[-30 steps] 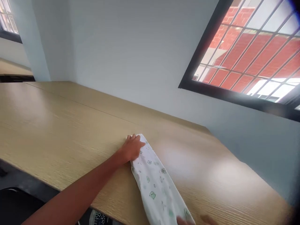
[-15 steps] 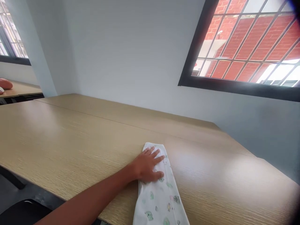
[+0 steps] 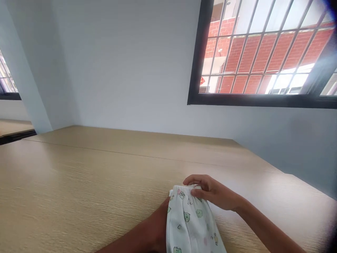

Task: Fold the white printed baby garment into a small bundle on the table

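Observation:
A pair of white pants [image 3: 193,219] with green cartoon prints and a gathered elastic waistband runs off the bottom edge of the view. The waistband end points away from me. My right hand [image 3: 205,189] grips the waistband's right corner, thumb on the near face and fingers curled over the far side. On the left, my left forearm [image 3: 154,228] reaches in behind the pants. The cloth covers my left hand, so its fingers are hidden.
The pants are over a wide light wood table [image 3: 92,179] with a seam across it. Behind stands a pale wall [image 3: 126,70] with a barred, dark-framed window [image 3: 250,100]. Another table [image 3: 14,126] shows at far left.
My left hand, earlier spread flat on the folded pants, has gone behind the cloth. My right hand has come in and taken hold of the waistband. The view has turned slightly.

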A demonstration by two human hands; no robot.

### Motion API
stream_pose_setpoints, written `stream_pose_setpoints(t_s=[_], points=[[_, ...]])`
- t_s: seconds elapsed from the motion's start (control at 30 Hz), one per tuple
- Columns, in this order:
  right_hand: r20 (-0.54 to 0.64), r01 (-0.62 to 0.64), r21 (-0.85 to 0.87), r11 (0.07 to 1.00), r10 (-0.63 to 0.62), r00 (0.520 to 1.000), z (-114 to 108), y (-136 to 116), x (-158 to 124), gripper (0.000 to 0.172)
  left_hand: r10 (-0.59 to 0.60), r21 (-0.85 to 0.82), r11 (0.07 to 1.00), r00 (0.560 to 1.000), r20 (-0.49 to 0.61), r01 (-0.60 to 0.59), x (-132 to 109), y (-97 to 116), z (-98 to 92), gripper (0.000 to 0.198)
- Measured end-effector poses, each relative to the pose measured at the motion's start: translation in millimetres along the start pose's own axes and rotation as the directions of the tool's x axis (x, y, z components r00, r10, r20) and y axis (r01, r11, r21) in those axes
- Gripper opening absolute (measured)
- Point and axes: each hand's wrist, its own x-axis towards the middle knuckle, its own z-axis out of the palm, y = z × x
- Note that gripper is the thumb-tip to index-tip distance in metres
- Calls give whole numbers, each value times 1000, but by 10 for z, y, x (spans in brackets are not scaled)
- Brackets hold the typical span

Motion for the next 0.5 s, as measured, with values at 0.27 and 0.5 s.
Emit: stream_pose_setpoints(t_s=[0.27, 0.5], points=[[-186, 20, -184, 983, -55, 981, 272, 210, -47, 26, 72, 56, 996, 997, -10, -71, 168, 73, -154, 32], [-363, -29, -298, 954, -85, 928, 341, 330, -27, 22, -66, 11, 998, 989, -130, 68, 115, -249, -201, 17]])
